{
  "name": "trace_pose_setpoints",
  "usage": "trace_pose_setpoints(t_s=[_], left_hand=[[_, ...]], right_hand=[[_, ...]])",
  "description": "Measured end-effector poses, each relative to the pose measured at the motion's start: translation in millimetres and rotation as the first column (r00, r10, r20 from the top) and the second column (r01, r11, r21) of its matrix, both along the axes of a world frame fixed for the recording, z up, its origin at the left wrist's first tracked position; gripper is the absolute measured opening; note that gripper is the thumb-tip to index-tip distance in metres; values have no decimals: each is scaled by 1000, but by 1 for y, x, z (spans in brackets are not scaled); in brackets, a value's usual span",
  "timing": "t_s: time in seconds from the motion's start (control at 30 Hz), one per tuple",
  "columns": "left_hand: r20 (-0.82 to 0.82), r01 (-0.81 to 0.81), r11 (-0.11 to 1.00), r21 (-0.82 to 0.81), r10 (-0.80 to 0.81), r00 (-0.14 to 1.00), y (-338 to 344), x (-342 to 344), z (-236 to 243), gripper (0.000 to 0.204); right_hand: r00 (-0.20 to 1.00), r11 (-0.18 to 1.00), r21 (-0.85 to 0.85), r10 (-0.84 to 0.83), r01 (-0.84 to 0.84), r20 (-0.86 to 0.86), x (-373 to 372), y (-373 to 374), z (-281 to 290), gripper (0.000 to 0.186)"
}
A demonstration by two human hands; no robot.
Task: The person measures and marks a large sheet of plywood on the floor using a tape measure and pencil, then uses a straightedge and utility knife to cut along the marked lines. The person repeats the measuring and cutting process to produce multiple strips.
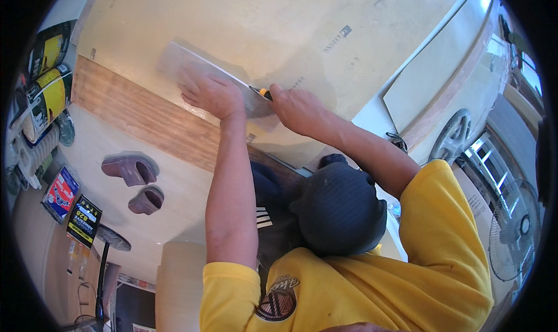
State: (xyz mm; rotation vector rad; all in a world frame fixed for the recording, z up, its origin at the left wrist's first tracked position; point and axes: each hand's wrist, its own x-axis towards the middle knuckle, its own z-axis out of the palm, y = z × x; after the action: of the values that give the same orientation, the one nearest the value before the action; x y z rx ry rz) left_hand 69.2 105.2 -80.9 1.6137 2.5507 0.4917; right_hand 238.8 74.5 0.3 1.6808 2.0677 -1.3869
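A large cream sheet (256, 18) with small printed marks spreads out ahead of me. On it lies a smaller pale, see-through sheet (257, 106) with a straight white upper edge. My left hand (212, 95) presses down on this smaller sheet, fingers stretched out and a little blurred. From the right, my right hand (299, 108) grips a cutter knife (265, 93) with a black and yellow handle. Its thin dark tip points left and meets the sheet's white edge, just right of my left hand. The palm hides most of the handle.
Along the cream sheet's near edge runs a brown wood-grain strip (139, 111). Two purplish clogs (129, 169) rest on the floor at left, near yellow-and-black bags (49, 99). A dark rounded shape (340, 207) sits below my hands. A fan (514, 230) stands at right.
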Motion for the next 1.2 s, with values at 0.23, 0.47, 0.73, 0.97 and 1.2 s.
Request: trace_pose_setpoints(t_s=[0.23, 0.47, 0.73, 0.97, 1.2], left_hand=[[31, -25, 998, -54, 26, 999, 1, 2, 5, 57], [9, -22, 999, -32, 22, 1000, 1, 1, 2, 58], [20, -10, 1000, -28, 11, 1000, 0, 2, 2, 54], [24, -64, 995, -79, 66, 998, -1, 2, 2, 51], [117, -47, 997, -67, 54, 992, 0, -3, 2, 57]], right_hand=[[999, 998, -65, -25, 28, 45, 19, -29, 8, 23], [999, 998, -61, -32, 34, 32, 23, -37, 3, 20], [997, 995, -72, -62, 66, 48, 35, -56, 7, 21], [978, 983, -47, -180, 175, -108, 33, 0, 35, 27], [965, 971, 135, -170, 199, -201, -62, 95, -11, 31]])
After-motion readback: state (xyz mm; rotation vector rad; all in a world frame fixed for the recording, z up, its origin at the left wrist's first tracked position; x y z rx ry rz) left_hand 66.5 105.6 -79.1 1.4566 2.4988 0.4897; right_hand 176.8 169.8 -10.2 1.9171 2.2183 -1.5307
